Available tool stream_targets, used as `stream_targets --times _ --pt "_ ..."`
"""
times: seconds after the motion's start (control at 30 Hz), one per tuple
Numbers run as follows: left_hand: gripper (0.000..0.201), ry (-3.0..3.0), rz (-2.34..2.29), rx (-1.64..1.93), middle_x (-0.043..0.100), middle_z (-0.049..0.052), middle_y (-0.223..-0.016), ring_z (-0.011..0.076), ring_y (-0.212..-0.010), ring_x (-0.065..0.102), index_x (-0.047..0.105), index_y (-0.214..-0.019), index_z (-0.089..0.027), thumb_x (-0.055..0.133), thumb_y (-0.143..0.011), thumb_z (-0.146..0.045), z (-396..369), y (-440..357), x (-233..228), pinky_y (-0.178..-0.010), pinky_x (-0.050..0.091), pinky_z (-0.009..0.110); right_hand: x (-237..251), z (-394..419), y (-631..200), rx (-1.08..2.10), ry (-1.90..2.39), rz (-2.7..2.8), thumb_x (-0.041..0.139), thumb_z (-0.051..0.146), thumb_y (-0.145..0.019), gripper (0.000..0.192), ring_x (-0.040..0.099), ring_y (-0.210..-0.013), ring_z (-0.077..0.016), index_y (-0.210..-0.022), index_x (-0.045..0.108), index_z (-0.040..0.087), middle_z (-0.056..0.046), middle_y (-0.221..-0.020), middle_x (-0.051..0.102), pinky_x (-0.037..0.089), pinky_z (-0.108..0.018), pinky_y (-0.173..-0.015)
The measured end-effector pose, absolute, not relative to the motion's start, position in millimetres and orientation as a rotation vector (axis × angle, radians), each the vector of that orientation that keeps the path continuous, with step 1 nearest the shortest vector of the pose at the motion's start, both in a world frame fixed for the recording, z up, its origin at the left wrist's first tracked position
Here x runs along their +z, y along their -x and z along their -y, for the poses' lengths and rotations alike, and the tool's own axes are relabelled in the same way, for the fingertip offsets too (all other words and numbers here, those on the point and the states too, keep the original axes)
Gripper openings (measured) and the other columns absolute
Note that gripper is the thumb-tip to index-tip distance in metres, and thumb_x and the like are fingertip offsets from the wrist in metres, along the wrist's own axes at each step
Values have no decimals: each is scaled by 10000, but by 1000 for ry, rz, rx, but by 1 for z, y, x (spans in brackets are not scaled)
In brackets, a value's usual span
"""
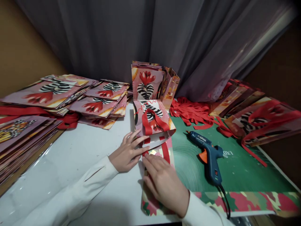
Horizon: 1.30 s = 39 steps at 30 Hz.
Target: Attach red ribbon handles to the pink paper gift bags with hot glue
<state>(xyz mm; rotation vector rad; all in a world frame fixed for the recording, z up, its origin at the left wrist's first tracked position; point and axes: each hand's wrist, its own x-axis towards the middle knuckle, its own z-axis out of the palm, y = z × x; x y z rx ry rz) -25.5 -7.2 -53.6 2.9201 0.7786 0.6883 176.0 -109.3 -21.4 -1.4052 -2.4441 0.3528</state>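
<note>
Both hands, left hand and right hand, press the paper bag.

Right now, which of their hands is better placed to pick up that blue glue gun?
Probably the right hand: it lies nearer the glue gun on the green mat. The left hand is farther away, pressing the paper bag.

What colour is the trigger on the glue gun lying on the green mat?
Orange, on a blue glue gun with a black cord; the head view, the only one, shows it clearly.

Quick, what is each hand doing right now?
Left hand: open, fingers flat on the paper bag.
Right hand: open, pressing flat on the same bag.
</note>
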Motion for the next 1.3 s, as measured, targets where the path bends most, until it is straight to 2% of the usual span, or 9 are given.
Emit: stream_targets --times 0.07,0.17,0.4,0.5,0.63,0.83,1.07,1.3 --pt "558 -2927 -778 689 418 79 -1478 372 -1448 163 546 -1329 -312 523 -794 -153 7 26 -53 -1087 266 612 -30 110 -167 333 1401 2478 518 325 -937 526 439 -1338 -276 -1407 453 96 -142 -1465 475 344 -444 -1139" --pt "566 -2919 -795 704 422 71 -1477 372 -1442 185 557 -1320 -319 519 -786 -135 7 26 -53 -1096 258 610 -38 112 -167 319 1425 2491 519 295 -937 479 482 -1298 -274 -1361 502 74 -151 -1417 526 351 -434 -1139" --pt "590 -2910 -787 696 407 81 -1482 381 -1441 168 530 -1344 -317 517 -782 -136 8 25 -53 -1085 253 627 -18 110 -178 401 1434 2400 480 210 -938 328 577 -1120 -233 -1242 589 155 -94 -1220 647 416 -416 -1067" --pt "533 -2912 -811 677 412 82 -1482 375 -1442 171 588 -1274 -298 519 -770 -140 9 25 -52 -1089 259 617 -11 94 -179 351 1441 2368 446 114 -909 375 572 -1076 -238 -1257 575 167 -98 -1194 645 454 -411 -992" --pt "363 -2928 -822 655 407 95 -1488 385 -1443 167 676 -1066 -230 520 -747 -153 10 24 -50 -1082 275 606 -16 61 -179 227 1357 2492 419 24 -850 496 490 -1240 -245 -1332 514 92 -141 -1361 557 383 -391 -1074" --pt "332 -2923 -816 617 382 92 -1501 383 -1453 135 652 -1045 -224 511 -752 -157 12 23 -51 -1055 295 595 -29 44 -170 291 1412 2536 450 5 -796 460 531 -1192 -220 -1231 574 90 -130 -1241 623 325 -368 -1116" --pt "364 -2909 -809 606 348 88 -1518 390 -1457 108 652 -1072 -235 509 -745 -161 13 23 -53 -1046 303 603 -31 48 -153 104 1528 2551 454 8 -787 453 551 -1045 -268 -1219 590 24 -175 -1146 625 454 -369 -962" --pt "334 -2897 -802 632 332 111 -1521 404 -1449 121 646 -1031 -213 511 -731 -161 15 22 -53 -1044 287 620 -33 46 -145 103 1651 2494 443 37 -840 397 534 -1031 -270 -1205 600 32 -177 -1132 614 463 -395 -939"
